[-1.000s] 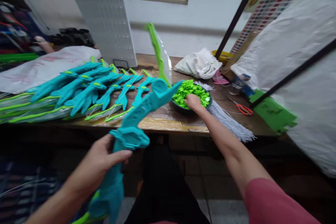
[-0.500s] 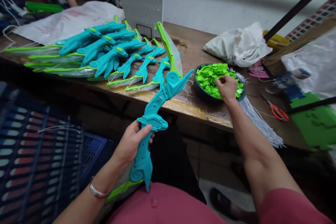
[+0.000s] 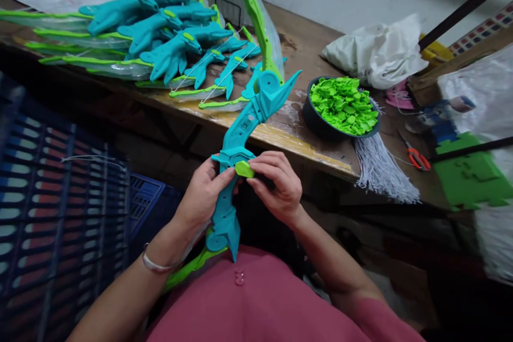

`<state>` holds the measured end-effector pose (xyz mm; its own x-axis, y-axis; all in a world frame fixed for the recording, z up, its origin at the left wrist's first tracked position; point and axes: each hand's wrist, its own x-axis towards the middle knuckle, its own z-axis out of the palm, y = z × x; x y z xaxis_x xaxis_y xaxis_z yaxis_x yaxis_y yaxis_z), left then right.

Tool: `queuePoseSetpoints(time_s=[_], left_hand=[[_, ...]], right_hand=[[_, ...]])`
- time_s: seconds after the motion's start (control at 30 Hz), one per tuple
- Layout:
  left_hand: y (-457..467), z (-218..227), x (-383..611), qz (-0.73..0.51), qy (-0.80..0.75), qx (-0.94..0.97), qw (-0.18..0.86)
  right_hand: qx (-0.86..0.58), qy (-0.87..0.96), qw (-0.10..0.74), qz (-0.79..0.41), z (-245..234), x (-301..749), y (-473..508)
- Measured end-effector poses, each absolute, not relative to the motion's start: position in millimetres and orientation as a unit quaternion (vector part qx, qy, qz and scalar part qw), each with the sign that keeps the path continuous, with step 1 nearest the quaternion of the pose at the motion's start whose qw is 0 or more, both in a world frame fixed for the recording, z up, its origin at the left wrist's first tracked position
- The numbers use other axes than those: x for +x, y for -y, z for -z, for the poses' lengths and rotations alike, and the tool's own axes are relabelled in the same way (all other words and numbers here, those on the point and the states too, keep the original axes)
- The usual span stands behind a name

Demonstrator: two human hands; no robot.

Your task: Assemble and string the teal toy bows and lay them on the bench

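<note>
My left hand [image 3: 204,195] is closed round the grip of a teal toy bow [image 3: 244,128] that slants up from my lap toward the table, its green limb [image 3: 256,16] rising inside a clear sleeve. My right hand [image 3: 278,187] pinches a small lime-green plastic piece [image 3: 244,169] against the bow's grip, right beside my left thumb. A dark bowl [image 3: 310,117] heaped with more of these green pieces stands on the table's near edge, to the right of the bow's upper end.
Several finished teal-and-green bows [image 3: 160,43] lie in a pile on the wooden table [image 3: 288,139] at the left. A bundle of white strings [image 3: 380,165] hangs over the edge beside the bowl. Red scissors [image 3: 417,159], a white bag [image 3: 377,53] and green foam [image 3: 468,176] are at the right. A blue crate [image 3: 56,197] sits low left.
My right hand has left the bowl with one green piece and come down to the bow's grip. The view has tilted down toward my lap.
</note>
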<state>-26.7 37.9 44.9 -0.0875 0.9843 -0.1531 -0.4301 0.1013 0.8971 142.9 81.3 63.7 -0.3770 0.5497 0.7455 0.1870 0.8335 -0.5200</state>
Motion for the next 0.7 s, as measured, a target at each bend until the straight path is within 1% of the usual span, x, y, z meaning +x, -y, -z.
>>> queuePoseSetpoints(time_s=[0.1, 0.33, 0.53, 0.6, 0.7], left_hand=[[-28.5, -48.9, -28.5, -0.593, -0.436, 0.319, 0.598], [-19.0, -55.4, -27.5, -0.601, -0.421, 0.309, 0.605], [-16.5, -59.9, -24.0, -0.590, -0.470, 0.343, 0.560], [-16.1, -61.5, -22.6, -0.585, -0.488, 0.348, 0.546], [-14.7, -63.5, -22.4, -0.584, -0.497, 0.370, 0.525]], right_hand=[[-0.253, 0.804, 0.523, -0.125, -60.4, 141.6, -82.6], [-0.264, 0.804, 0.521, -0.109, -59.2, 140.0, -76.3], [-0.269, 0.828, 0.489, -0.045, -68.9, 138.6, -63.5], [-0.280, 0.835, 0.471, -0.057, -74.9, 139.2, -58.7], [-0.328, 0.808, 0.456, -0.176, -82.1, 142.0, -56.6]])
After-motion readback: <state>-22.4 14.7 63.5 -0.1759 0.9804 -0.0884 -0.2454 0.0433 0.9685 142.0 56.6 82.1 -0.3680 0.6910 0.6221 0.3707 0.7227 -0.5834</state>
